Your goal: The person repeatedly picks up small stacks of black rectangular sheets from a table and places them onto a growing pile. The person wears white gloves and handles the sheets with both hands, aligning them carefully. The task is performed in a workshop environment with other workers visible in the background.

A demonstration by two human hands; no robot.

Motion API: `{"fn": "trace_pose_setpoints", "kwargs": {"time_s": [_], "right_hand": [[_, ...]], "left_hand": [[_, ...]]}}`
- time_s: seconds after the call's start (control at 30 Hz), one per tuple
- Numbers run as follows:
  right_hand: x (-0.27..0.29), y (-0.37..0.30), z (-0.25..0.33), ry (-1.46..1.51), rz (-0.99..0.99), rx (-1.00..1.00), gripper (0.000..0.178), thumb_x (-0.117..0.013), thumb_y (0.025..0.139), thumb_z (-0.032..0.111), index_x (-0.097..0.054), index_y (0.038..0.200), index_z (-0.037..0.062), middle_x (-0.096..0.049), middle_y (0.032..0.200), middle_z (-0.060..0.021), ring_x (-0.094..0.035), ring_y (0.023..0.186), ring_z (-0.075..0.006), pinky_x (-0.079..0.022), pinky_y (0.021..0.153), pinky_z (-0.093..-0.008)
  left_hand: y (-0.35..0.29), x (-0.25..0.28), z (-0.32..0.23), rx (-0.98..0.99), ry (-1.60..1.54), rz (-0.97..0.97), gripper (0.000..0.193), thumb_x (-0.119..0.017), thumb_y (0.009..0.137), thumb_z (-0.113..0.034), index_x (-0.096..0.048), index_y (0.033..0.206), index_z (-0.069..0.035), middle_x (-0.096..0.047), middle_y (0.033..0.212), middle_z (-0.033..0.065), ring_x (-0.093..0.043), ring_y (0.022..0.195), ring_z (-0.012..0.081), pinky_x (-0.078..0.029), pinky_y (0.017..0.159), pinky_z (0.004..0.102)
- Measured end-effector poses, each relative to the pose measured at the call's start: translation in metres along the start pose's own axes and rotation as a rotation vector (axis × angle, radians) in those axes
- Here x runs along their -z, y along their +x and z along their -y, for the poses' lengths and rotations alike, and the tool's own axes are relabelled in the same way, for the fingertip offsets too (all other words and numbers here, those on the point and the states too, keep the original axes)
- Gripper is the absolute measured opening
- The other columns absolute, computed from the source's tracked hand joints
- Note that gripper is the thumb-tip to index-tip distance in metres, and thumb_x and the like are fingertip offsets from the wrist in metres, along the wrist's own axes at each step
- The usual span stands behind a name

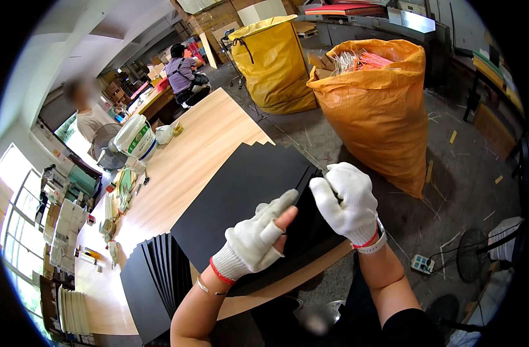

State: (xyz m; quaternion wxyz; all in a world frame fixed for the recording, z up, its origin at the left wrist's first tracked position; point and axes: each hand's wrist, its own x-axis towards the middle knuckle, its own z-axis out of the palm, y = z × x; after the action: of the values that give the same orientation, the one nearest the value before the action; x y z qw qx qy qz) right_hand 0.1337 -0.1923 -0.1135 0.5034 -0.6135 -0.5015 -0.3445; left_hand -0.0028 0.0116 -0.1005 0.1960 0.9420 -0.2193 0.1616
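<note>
A large stack of black sheets (235, 191) lies on the wooden table in front of me, its edges fanned toward the right. My left hand (256, 240), in a white knitted glove with a bare fingertip showing, is over the stack with fingers stretched toward its right edge. At that edge my right hand (348, 199), also in a white glove, is closed with its fingers curled in. Whatever lies between those fingers is hidden. A second fanned set of black sheets (151, 283) rests to the left of my left forearm.
Along the wooden table (209, 127) stand a white bucket (134, 137) and small tools. Beyond its right side are an orange sack (374, 110) full of scraps and a yellow sack (273, 66). A power strip (422, 264) lies on the floor. Two people are farther back.
</note>
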Motion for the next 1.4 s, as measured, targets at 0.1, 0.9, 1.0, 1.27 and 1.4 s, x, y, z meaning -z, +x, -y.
{"fn": "trace_pose_setpoints", "kwargs": {"time_s": [0.1, 0.9, 1.0, 1.27, 1.4], "right_hand": [[-0.003, -0.004, -0.004, 0.024, -0.036, -0.031, 0.006, -0.068, 0.09, -0.007, -0.066, 0.087, -0.0017, -0.045, 0.063, -0.0102, -0.047, 0.054, -0.0302, -0.044, 0.056, -0.0416], [-0.003, -0.008, -0.006, 0.121, -0.052, -0.107, 0.023, -0.071, 0.088, -0.004, -0.057, 0.069, -0.0008, -0.049, 0.062, -0.012, -0.052, 0.055, -0.0325, -0.046, 0.057, -0.0407], [-0.004, -0.01, -0.005, 0.118, -0.058, -0.16, 0.022, -0.069, 0.089, -0.004, -0.059, 0.07, -0.0013, -0.05, 0.061, -0.0113, -0.052, 0.054, -0.0308, -0.048, 0.059, -0.0405], [-0.004, -0.007, 0.003, 0.12, -0.083, -0.249, 0.025, -0.067, 0.094, -0.003, -0.058, 0.071, -0.0036, -0.051, 0.061, -0.0105, -0.051, 0.054, -0.0255, -0.045, 0.056, -0.0376], [-0.004, -0.009, 0.003, 0.163, -0.08, -0.302, 0.025, -0.068, 0.094, -0.002, -0.058, 0.072, -0.0036, -0.052, 0.062, -0.0107, -0.052, 0.056, -0.0252, -0.045, 0.057, -0.0373]], "left_hand": [[0.004, 0.001, 0.005, -0.015, 0.001, 0.083, 0.052, -0.068, 0.085, -0.005, -0.066, 0.136, -0.011, -0.057, 0.148, 0.0266, -0.067, 0.12, 0.0458, -0.06, 0.096, 0.0432], [0.005, -0.003, 0.0, -0.032, 0.109, 0.052, 0.045, -0.067, 0.085, -0.003, -0.068, 0.13, -0.013, -0.062, 0.142, 0.0242, -0.066, 0.122, 0.0457, -0.06, 0.095, 0.0436], [0.008, -0.005, -0.004, 0.033, 0.109, 0.034, 0.031, -0.067, 0.084, 0.001, -0.072, 0.114, -0.007, -0.066, 0.133, 0.0276, -0.066, 0.12, 0.0483, -0.058, 0.097, 0.0441], [0.007, 0.0, -0.002, 0.105, -0.018, 0.107, 0.041, -0.083, 0.085, -0.027, -0.068, 0.117, -0.006, -0.053, 0.153, 0.0261, -0.061, 0.128, 0.0472, -0.058, 0.098, 0.0455], [0.006, 0.0, -0.002, 0.099, -0.027, 0.076, 0.047, -0.086, 0.081, -0.031, -0.068, 0.116, -0.006, -0.051, 0.153, 0.0285, -0.063, 0.123, 0.0463, -0.058, 0.097, 0.0449]]}}
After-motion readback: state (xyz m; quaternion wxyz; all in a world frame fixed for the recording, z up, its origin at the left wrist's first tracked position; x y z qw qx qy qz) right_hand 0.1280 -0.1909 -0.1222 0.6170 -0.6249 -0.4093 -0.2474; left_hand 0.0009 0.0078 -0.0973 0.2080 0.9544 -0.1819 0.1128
